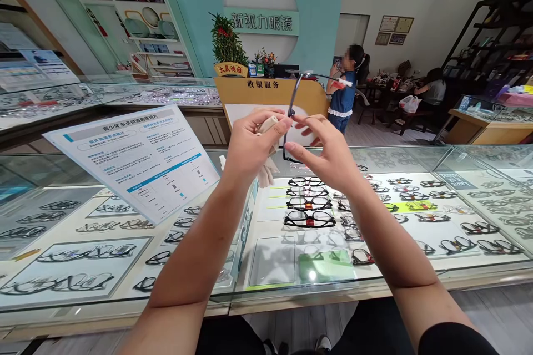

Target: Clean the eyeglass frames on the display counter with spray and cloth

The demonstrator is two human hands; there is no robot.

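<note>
My left hand is closed around a crumpled pale cleaning cloth, with its thumb against a pair of dark-rimmed eyeglasses. The glasses are held edge-on above the glass counter, one temple with a whitish tip stretching to the right. Close at their right side is my right hand, fingers curved and apart; whether its fingertips touch the rim I cannot make out. Below both hands, a column of dark eyeglasses lies inside the display case.
A glass display counter full of eyeglasses spans the front. A printed sheet stands tilted at left. Beyond are a wooden cashier desk with plants, a standing person in blue, and a seated person at right.
</note>
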